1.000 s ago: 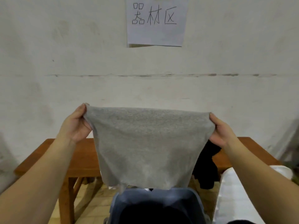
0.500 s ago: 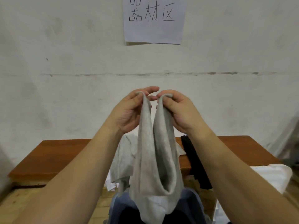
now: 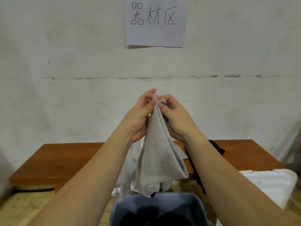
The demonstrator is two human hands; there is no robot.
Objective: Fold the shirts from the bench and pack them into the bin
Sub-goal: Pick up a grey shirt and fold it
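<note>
Both hands (image 3: 160, 118) hide the grey shirt's (image 3: 158, 162) pinched top corners.

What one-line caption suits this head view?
Both hands, left and right, pinch a folded grey shirt together above the blue bin.

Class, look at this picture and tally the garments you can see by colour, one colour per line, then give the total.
Grey: 1, the grey shirt held up by the left hand and right hand.
Pale: 1, the pale garment on the bench.
Black: 1, the black garment on the bench.
Total: 3
</note>
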